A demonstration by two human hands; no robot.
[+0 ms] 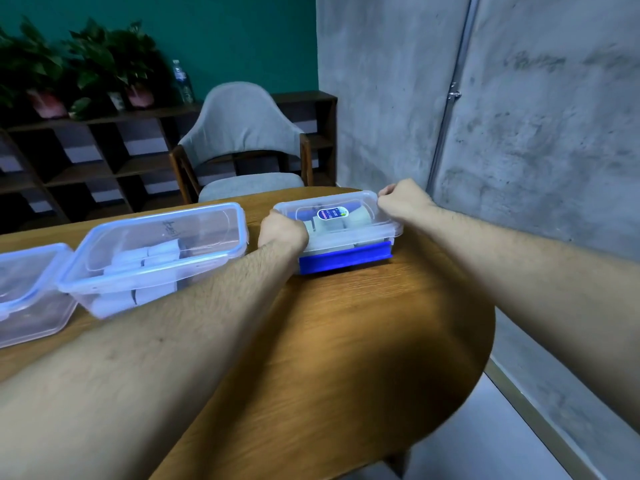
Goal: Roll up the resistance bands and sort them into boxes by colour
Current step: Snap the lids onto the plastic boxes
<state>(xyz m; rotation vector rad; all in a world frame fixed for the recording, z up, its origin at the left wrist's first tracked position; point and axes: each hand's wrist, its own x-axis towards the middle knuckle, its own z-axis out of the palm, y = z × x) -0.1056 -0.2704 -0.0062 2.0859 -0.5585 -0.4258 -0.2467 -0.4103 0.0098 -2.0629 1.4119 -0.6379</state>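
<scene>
Right box [341, 225] sits at the worktop's [346, 341] far right edge, lid on, rolled bands [356, 218] inside. Left hand [282, 230] curls round its left end; right hand [401, 199] pinches the far right lid corner. Judged light, rigid, smooth plastic; bands soft. Best held at both ends, below the lid rim. Near blue latch [344, 259] appears unfastened.

A rounded wooden table [346, 341] fills the near part of the room. Beyond its far edge stands a grey upholstered chair [242, 133] with a wooden frame. Far left, a dark open shelf unit [104, 157] runs along a teal wall [225, 29], with potted plants [86, 64] and a water bottle [181, 81] on top. A rough grey concrete wall [536, 133] closes the right side, above pale floor [485, 445].
</scene>
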